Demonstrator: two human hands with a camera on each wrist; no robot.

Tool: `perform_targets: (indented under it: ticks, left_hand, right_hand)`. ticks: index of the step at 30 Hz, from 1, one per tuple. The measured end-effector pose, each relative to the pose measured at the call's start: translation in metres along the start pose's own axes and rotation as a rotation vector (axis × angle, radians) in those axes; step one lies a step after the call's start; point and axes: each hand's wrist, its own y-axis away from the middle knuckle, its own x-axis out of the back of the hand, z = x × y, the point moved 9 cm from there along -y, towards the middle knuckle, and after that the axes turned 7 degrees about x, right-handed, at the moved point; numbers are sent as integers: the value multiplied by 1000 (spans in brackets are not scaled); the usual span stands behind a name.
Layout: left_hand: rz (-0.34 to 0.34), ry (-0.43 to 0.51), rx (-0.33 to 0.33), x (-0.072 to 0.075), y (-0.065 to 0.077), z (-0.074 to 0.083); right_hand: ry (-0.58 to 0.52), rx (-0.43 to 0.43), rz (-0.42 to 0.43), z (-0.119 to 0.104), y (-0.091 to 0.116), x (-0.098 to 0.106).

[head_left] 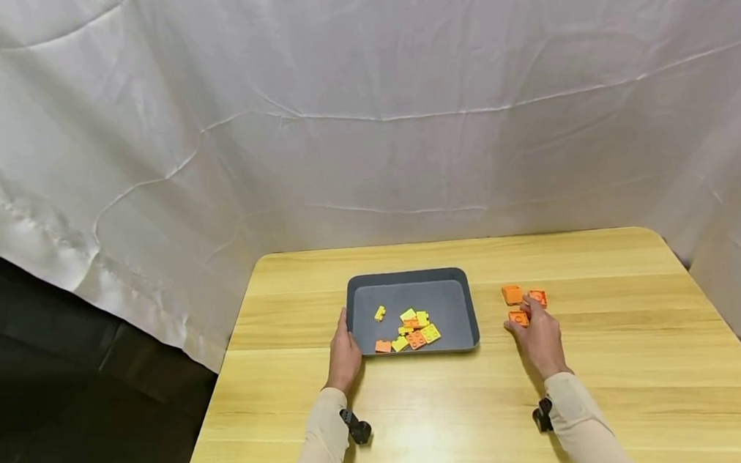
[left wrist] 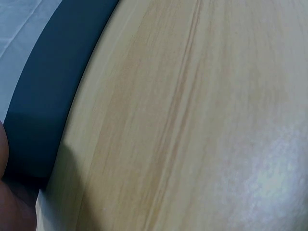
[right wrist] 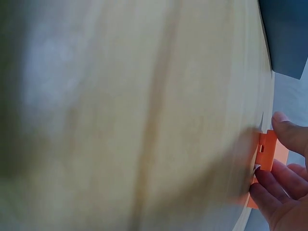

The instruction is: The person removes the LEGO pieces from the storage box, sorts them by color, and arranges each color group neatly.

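Observation:
A dark grey tray [head_left: 407, 277] lies on the wooden table with yellow and orange toy bricks [head_left: 415, 340] in its front half. My left hand [head_left: 343, 355] rests against the tray's left wall, fingers along its outside; only a bit of that hand shows beside the tray wall [left wrist: 43, 96] in the left wrist view. Right of the tray, my right hand [head_left: 542, 341] has its thumb and fingers around an orange toy brick [head_left: 518, 318], pinching it. The same brick [right wrist: 266, 151] appears between thumb and fingers in the right wrist view. Another two orange bricks [head_left: 512, 294] lie just beyond.
The pale wooden table [head_left: 439, 409] extends in front of the tray and to both sides. Light curtains [head_left: 404, 162] hang behind the table's back edge. Dark cloth [head_left: 61, 405] fills the lower left. Both forearms wear black wrist cameras [head_left: 360, 429].

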Motion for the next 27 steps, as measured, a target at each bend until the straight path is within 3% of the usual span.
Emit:
perform_targets:
  ticks: [27]
  left_hand:
    - [13,-8,-34,0,0,-1]
  right_hand:
    - [-22,-66,-24,3,2,4]
